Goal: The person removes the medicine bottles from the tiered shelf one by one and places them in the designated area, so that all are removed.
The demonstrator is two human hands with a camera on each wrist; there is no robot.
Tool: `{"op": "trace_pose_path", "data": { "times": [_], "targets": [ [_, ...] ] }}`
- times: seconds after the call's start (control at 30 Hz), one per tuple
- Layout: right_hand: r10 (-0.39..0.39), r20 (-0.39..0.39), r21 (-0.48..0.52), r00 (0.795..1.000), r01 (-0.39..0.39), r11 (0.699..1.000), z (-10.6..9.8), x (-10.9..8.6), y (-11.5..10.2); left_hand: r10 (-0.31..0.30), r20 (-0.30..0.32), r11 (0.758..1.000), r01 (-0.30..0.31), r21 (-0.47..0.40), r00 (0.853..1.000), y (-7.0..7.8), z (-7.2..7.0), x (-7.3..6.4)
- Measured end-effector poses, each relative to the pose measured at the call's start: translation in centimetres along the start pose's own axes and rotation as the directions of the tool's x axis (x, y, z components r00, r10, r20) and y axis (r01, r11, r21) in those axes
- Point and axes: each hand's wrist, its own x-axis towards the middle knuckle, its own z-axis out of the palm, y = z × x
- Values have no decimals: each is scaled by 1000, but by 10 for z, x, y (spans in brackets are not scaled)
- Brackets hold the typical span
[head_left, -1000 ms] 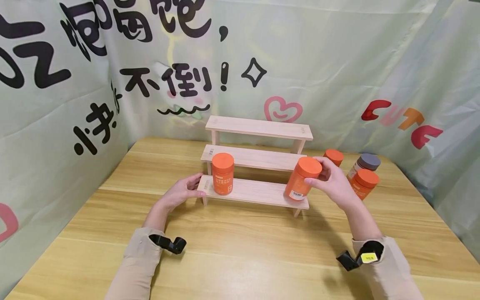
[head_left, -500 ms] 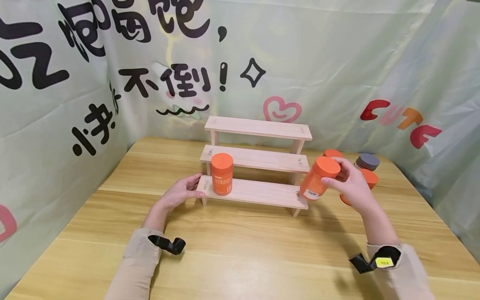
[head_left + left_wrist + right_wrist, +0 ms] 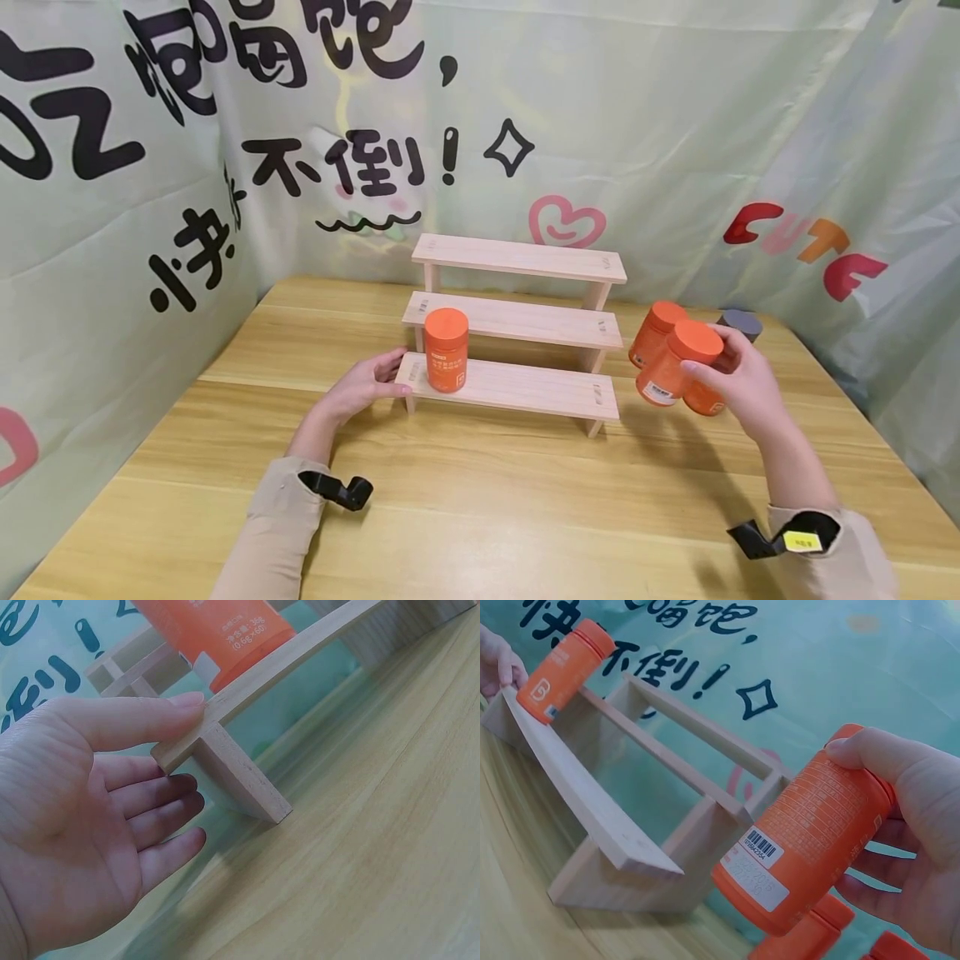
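A three-step wooden rack (image 3: pixel 525 388) stands on the table, with one upright orange jar (image 3: pixel 447 357) near the left end of its lowest step. At that end my left hand (image 3: pixel 362 388) pinches the board: in the left wrist view the thumb lies on top and the index finger is at the underside. My right hand (image 3: pixel 752 392) holds another orange jar (image 3: pixel 667 372), tilted and off the rack to its right. Its barcode label (image 3: pixel 761 846) shows in the right wrist view, where the thumb lies near the lid and the other fingers are partly hidden behind the jar.
Right of the rack stand an orange jar (image 3: pixel 651 335), another orange jar (image 3: pixel 705 400) partly behind the held one, and a jar with a dark blue-grey lid (image 3: pixel 741 322). A printed cloth (image 3: pixel 660 125) hangs behind the wooden table (image 3: pixel 480 517).
My right hand has carried its orange jar rightward, from over the right end of the lowest step to beside the other jars. The left hand and the rack have stayed in place.
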Motion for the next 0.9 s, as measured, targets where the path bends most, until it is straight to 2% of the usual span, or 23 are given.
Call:
{"op": "trace_pose_path", "data": {
  "times": [0.23,0.47,0.9],
  "targets": [
    [51,-14,-52,999,-51,997,-10,-8,11,6,-1,1000,-6,4,1000,1,0,0],
    [37,-22,-87,999,-39,995,-14,-16,22,4,-6,1000,-4,5,1000,2,0,-1],
    [23,-34,-97,999,-26,995,-8,-27,35,5,-6,1000,-5,-1,1000,2,1,0]
  ]
}}
